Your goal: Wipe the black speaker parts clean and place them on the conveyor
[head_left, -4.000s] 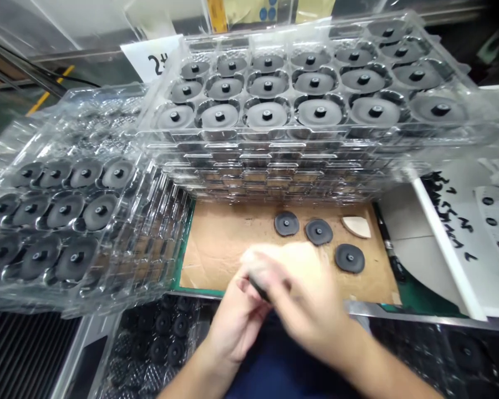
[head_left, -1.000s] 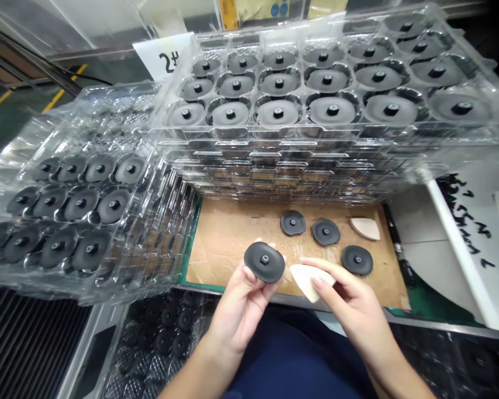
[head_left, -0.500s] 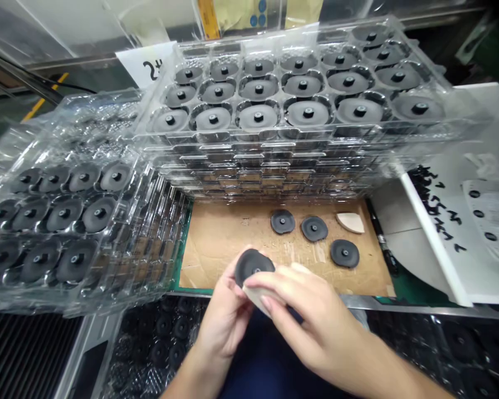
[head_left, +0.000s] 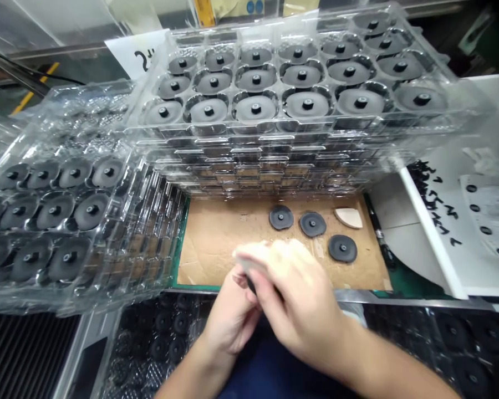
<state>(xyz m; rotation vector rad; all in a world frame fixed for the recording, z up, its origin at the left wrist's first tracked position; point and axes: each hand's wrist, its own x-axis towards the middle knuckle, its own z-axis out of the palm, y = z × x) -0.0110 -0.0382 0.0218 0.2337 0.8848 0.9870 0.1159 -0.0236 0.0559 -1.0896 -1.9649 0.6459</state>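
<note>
Above a cardboard sheet (head_left: 208, 244), in front of stacked clear trays (head_left: 249, 133), a matt black disc (head_left: 251, 285) is held low between the hands and almost hidden; it is judged light and fairly stiff, and best taken by its rim, since its smooth face may slip. The left hand (head_left: 228, 316) is half closed around the disc, while the right hand (head_left: 295, 299) is curved over it, too blurred for its hold to be told. Farther along the cardboard lie three like discs (head_left: 342, 248), each with a central stud (head_left: 342, 247), and a pale wedge (head_left: 348, 218).
</note>
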